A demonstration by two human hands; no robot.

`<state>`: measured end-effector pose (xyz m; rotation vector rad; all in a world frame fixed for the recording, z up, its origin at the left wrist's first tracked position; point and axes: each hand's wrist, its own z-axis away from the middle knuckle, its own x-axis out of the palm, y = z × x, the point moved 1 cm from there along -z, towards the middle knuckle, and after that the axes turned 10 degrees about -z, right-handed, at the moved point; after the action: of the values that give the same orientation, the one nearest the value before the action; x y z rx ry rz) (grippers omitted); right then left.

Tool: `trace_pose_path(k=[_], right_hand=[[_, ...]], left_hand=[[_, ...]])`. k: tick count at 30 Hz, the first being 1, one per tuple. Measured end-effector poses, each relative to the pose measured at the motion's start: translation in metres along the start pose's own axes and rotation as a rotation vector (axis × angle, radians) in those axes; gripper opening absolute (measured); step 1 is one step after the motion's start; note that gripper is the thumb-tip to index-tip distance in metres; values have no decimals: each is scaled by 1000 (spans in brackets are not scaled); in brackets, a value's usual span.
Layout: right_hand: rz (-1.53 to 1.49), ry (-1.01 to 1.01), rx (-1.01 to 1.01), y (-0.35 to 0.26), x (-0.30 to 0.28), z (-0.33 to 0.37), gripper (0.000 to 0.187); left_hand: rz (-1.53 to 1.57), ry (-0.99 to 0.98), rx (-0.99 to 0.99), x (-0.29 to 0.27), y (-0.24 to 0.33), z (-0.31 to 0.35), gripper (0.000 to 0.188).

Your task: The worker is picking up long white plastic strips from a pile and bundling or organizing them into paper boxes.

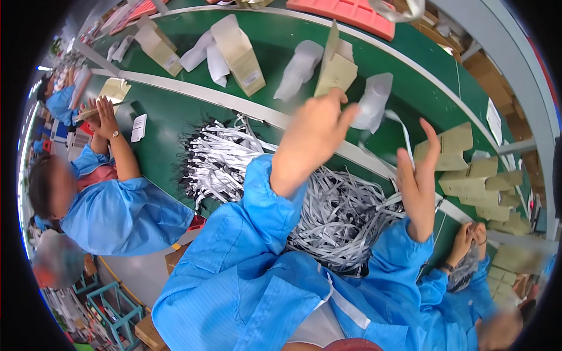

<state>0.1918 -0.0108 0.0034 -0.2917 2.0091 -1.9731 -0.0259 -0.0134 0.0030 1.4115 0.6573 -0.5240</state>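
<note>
My left hand (310, 137) reaches over the green belt, thumb spread from the fingers. Its fingertips meet the lower edge of an open cream cardboard box (338, 73) and are partly hidden there. To the right, my right hand (418, 181) is raised, with a thin white lanyard strap (403, 127) rising from between its thumb and fingers. Just right of the box lies a white translucent pouch (373, 100). Below my hands is a large tangled pile of white and grey lanyards (345, 216). A neater bundle of white straps with black ends (219, 158) lies to its left.
More cream boxes (239, 55) and white pouches (298, 67) lie along the belt (269, 35). Several flattened cartons (486, 187) are stacked at right. A pale rail (193, 90) divides belt from worktop. Co-workers in blue sit left (126, 207) and right (477, 286). A pink tray (345, 14) stands behind.
</note>
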Motion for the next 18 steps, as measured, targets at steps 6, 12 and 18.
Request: trace_pose_path(k=[6,12,18], right_hand=[[479,-145,-76,-6,-13,33,68],[288,307,-131,-24,-35,46,69],[287,346,-305,-21,-70,35,67]], left_hand=[[245,-196,897,47,19,2,120],[1058,-900,706,137,58,-10,121],[543,-1260,631,136,52,-11,37]])
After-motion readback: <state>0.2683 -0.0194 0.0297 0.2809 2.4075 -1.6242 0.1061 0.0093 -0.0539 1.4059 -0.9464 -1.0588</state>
